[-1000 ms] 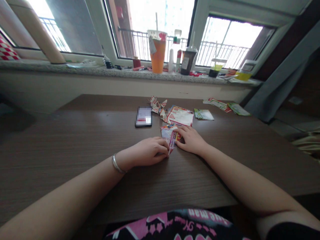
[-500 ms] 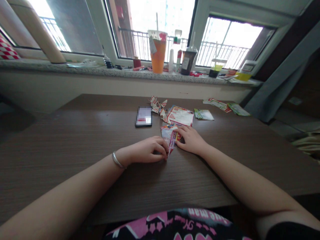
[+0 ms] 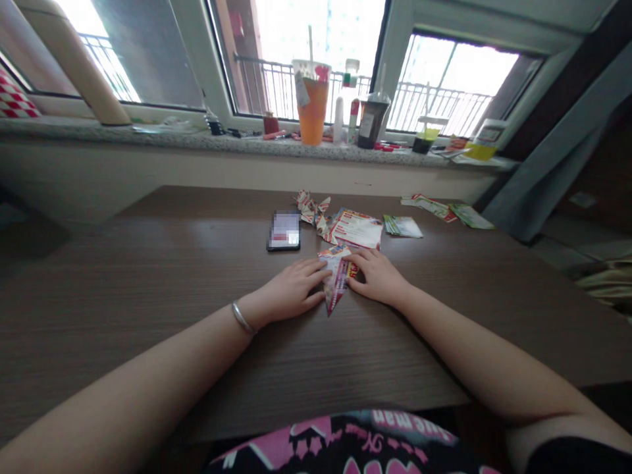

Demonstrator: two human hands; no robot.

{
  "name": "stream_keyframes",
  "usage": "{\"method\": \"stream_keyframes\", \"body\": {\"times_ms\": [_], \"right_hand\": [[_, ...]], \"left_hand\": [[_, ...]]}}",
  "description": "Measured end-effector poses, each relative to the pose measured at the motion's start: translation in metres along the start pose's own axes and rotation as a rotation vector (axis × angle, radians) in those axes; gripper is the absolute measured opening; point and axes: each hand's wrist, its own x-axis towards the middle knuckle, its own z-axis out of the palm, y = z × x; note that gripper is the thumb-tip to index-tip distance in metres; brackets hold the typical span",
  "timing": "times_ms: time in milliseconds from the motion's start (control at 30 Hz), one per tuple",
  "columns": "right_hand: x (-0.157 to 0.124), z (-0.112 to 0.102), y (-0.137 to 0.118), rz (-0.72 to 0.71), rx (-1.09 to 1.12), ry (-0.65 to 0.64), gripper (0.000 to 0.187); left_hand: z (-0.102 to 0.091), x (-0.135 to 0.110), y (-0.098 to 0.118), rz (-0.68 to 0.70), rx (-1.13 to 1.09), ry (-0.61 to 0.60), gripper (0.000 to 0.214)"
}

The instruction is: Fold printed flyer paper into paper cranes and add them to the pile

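Observation:
A folded sheet of printed paper (image 3: 336, 280) lies on the brown table between my hands, its pointed end toward me. My left hand (image 3: 296, 288) rests flat with fingers stretched out, their tips on the paper's left edge. On the right side, my right hand (image 3: 378, 276) has its fingers apart, fingertips and thumb touching the paper's edge. Just beyond lies a flat printed flyer (image 3: 359, 227), and beside it a crumpled or folded striped paper piece (image 3: 313, 210).
A phone (image 3: 284, 230) lies left of the papers. Small leaflets (image 3: 402, 226) and more printed papers (image 3: 471, 216) are toward the back right. On the windowsill stand a large cup of orange drink (image 3: 312, 105), a dark cup (image 3: 372, 122) and several small items.
My left hand has shifted up and left from the paper's lower tip, its curled fingers now stretched flat along the left edge. The right hand stays in place.

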Motion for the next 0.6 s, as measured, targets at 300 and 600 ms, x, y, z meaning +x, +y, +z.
{"method": "stream_keyframes", "body": {"times_ms": [300, 600], "right_hand": [[0.0010, 0.0029, 0.0028, -0.053, 0.040, 0.033, 0.045], [0.0021, 0.0018, 0.0006, -0.110, 0.126, -0.004, 0.046]], "left_hand": [[0.0005, 0.0005, 0.0018, 0.006, 0.049, 0.055, 0.045], [-0.0024, 0.0001, 0.0079, -0.033, 0.112, 0.101, 0.036]]}}
